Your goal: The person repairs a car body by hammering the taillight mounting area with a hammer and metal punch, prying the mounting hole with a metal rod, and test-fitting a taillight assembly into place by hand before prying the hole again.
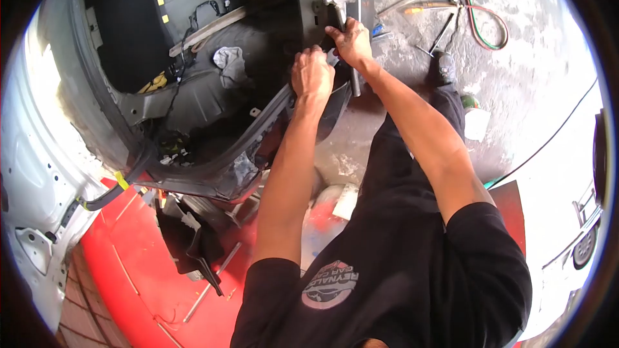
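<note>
My right hand (354, 44) is closed around a hammer (355, 82). The metal head points away from me and the handle's end sticks out below my palm. Close beside it, my left hand (312, 76) is curled shut at the edge of the car body's opening (277, 100). Whatever its fingers hold, if anything, is hidden beneath them. Something small and pale shows between the two hands, too little of it to name.
Inside the dark car body lie a crumpled grey cloth (230, 64), a long wooden strip (209, 31) and loose wiring. A red panel (129, 251) is at lower left. Tools, a red-green hose (477, 32) and my shoe (445, 67) are on the concrete floor.
</note>
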`<state>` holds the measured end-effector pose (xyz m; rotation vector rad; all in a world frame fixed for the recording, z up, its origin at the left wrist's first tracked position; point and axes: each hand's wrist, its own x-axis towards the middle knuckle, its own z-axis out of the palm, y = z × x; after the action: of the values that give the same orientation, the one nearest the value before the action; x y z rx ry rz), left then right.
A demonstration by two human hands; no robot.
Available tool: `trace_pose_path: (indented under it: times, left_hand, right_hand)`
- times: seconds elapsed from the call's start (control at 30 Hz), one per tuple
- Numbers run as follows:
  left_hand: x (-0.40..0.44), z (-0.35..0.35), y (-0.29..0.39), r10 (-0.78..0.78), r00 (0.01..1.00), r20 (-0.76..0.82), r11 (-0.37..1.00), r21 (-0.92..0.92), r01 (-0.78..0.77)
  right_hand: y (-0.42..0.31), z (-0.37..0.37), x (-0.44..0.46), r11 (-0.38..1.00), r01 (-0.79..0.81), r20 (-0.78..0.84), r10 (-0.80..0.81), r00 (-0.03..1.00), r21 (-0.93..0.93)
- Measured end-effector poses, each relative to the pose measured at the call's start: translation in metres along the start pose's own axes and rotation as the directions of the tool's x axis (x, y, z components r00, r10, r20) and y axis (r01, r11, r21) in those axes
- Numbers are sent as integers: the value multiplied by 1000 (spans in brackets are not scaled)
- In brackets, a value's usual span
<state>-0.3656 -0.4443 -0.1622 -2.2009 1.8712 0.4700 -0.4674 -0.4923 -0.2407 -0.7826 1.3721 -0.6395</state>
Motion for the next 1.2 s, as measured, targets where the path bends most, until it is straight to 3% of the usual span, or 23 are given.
trace_pose_path:
  times: [0.03,0.1,0.17,0.37,0.5,0.63,0.73,0.77,0.87,0.9,0.93,1.0,1.07,1.13,1.2]
  left_hand:
    - [-1,-2,1,3,1000,-2,1000,4,-3]
    - [2,-3,2,55,996,-69,998,23,-54]
    - [4,1,2,47,998,-33,999,17,-47]
    - [10,-12,9,-20,1000,-2,998,-57,19]
    - [13,-9,11,-45,999,-15,999,-31,44]
    - [15,-1,7,-33,999,-32,999,-9,33]
    - [15,-2,7,-24,999,-45,1000,-6,24]
    - [16,-3,5,-41,999,-8,999,-25,41]
    - [15,4,2,8,993,-121,995,-103,-20]
    - [16,-2,10,15,997,-70,999,-44,-18]
    - [20,1,6,114,989,-99,993,-23,-117]
    - [20,7,11,118,984,-131,992,56,-112]
    - [18,8,12,98,981,-165,995,17,-97]
    - [19,8,11,76,981,-181,997,-13,-79]
    - [21,10,10,47,982,-182,998,-37,-55]
  right_hand:
    - [15,2,8,997,76,-16,-76,997,-15]
    - [30,2,13,992,93,25,-96,995,89]
    - [34,-1,10,978,74,56,-87,995,194]
    - [11,-5,4,997,67,52,-69,996,25]
    - [16,-11,3,981,14,103,-34,994,195]
    - [20,1,10,993,105,1,-105,994,45]
    - [12,-11,9,995,96,84,-94,992,-14]
    - [8,-19,8,999,17,162,-21,987,29]
    - [42,-23,6,988,108,103,-119,988,107]
    - [39,-36,-7,987,-24,114,5,993,160]
    - [32,-53,-28,941,-84,107,52,993,329]
    - [79,-70,-40,918,-68,43,56,998,391]
    - [98,-100,-61,851,-136,5,155,988,508]
    - [136,-132,-73,930,-142,-66,174,982,340]
    - [152,-168,-90,919,-195,-85,238,968,344]
